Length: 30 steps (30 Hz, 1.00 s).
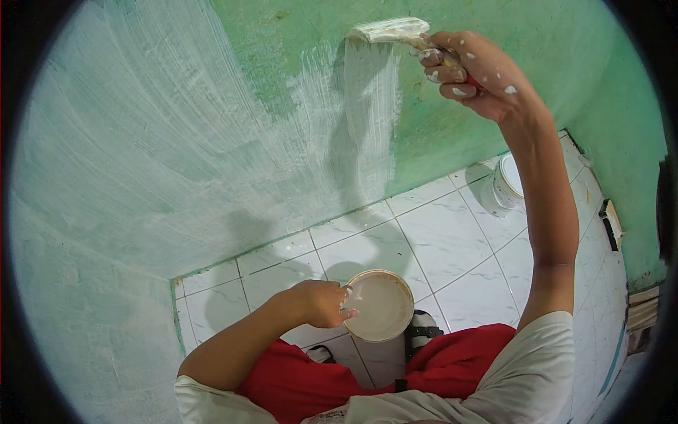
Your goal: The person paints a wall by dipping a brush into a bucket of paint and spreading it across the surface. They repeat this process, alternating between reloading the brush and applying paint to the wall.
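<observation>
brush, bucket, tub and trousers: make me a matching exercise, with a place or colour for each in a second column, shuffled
Things
1. brush
2. bucket
3. tub
4. trousers

Places and colours
A. standing on the floor, near the foot of the wall
B. red
C. raised in the right hand
D. held at its rim by the left hand

Right pairs: 1-C, 2-D, 3-A, 4-B
</observation>
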### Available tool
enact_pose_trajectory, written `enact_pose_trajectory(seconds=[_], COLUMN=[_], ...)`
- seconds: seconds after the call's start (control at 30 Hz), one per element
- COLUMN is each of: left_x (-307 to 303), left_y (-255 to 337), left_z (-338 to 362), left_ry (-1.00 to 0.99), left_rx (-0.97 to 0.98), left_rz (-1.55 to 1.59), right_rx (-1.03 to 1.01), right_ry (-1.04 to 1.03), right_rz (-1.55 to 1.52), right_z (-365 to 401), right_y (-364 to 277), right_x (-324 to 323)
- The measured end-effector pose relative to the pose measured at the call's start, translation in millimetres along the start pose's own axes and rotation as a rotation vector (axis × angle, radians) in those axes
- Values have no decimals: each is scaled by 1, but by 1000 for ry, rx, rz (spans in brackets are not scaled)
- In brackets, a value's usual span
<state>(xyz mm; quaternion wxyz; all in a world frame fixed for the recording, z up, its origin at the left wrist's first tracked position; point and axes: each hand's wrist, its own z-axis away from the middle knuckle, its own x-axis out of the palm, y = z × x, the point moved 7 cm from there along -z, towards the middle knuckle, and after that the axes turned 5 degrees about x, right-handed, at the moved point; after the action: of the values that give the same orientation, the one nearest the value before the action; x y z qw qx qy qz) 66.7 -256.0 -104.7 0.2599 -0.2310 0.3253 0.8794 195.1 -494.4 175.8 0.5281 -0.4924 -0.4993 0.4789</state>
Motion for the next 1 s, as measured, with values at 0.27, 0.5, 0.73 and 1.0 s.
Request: enact_pose_trajectory(seconds=[0.27,0.5,0.73,1.0], left_x=[-7,-6,-8,-12], left_y=[1,-2,-2,3], left_z=[8,9,9,15], left_ry=[84,47,14,28], left_rx=[22,-9,-24,-7], left_rz=[-5,20,26,16], right_rx=[-113,-46,133,444], right_ry=[42,24,-14,67], right_rz=[-126,-212,-183,-97], right_z=[-15,-65,-41,3], right_y=[76,227,299,379], right_x=[-8,-14,-22,-49])
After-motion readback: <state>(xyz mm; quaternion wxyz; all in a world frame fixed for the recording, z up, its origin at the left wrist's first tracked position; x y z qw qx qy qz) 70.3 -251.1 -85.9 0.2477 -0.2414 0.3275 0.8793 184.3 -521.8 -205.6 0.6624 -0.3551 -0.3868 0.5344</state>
